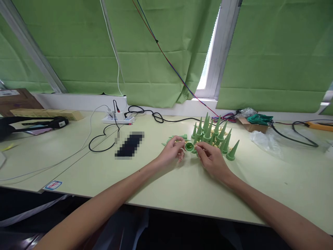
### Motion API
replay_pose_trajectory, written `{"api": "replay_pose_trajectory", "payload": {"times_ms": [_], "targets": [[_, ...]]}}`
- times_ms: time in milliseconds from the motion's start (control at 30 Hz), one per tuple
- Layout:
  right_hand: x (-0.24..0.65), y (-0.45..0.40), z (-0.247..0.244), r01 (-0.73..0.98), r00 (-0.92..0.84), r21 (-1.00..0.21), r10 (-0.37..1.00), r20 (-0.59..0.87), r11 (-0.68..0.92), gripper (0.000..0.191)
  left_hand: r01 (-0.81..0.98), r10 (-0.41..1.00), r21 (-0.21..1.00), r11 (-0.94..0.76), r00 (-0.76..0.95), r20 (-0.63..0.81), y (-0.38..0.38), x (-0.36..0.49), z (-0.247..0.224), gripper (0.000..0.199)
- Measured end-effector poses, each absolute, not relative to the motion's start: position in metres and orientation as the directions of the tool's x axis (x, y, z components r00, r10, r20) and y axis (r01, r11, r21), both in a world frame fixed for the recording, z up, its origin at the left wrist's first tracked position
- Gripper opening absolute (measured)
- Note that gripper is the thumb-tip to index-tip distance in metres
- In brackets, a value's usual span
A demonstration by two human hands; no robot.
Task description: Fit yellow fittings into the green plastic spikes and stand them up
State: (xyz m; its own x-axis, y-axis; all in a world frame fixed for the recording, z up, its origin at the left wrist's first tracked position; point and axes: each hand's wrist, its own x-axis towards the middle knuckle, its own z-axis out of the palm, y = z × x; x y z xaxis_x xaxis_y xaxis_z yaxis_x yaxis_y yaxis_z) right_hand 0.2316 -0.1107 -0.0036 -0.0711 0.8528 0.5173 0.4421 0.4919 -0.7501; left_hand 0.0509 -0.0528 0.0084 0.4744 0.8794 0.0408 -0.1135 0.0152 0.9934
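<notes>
Between my hands is a green plastic cone (pixel 189 147), its round hollow base turned toward me and something small and yellowish inside. My left hand (pixel 172 151) has its thumb and fingers closed at the left side of this cone. From the right, my right hand (pixel 211 158) pinches at the rim; whatever is in that pinch is too small to make out. Several upright green cones (pixel 207 132) stand in a cluster just behind my right hand, with small yellowish pieces among them. More green pieces (pixel 179 136) lie behind my left hand, partly hidden by it.
A dark pixelated rectangle (pixel 130 145) lies left of my hands. Farther back are a power strip (pixel 118 119) and black cables (pixel 158 117). At the right are a cardboard box (pixel 252 125) and clear plastic bags (pixel 266 143). The table's front edge (pixel 197 214) runs below my forearms.
</notes>
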Motion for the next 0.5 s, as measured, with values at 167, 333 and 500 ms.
{"api": "replay_pose_trajectory", "payload": {"times_ms": [167, 333, 500], "targets": [[0.2315, -0.1096, -0.0033, 0.515, -0.114, -0.673, 0.820, 0.560, 0.531, 0.027, -0.201, 0.807, 0.946, 0.254, 0.583, -0.093, -0.0560, 0.0504, 0.0126, 0.028], [0.2316, -0.1091, -0.0050, 0.544, -0.140, -0.629, 0.800, 0.584, 0.555, 0.025, -0.218, 0.780, 0.924, 0.315, 0.613, -0.122, -0.0563, 0.0482, 0.0129, 0.030], [0.2315, -0.1089, -0.0043, 0.561, -0.154, -0.601, 0.786, 0.599, 0.569, 0.024, -0.175, 0.767, 0.945, 0.278, 0.633, -0.108, -0.0556, 0.0460, 0.0115, 0.031]]}}
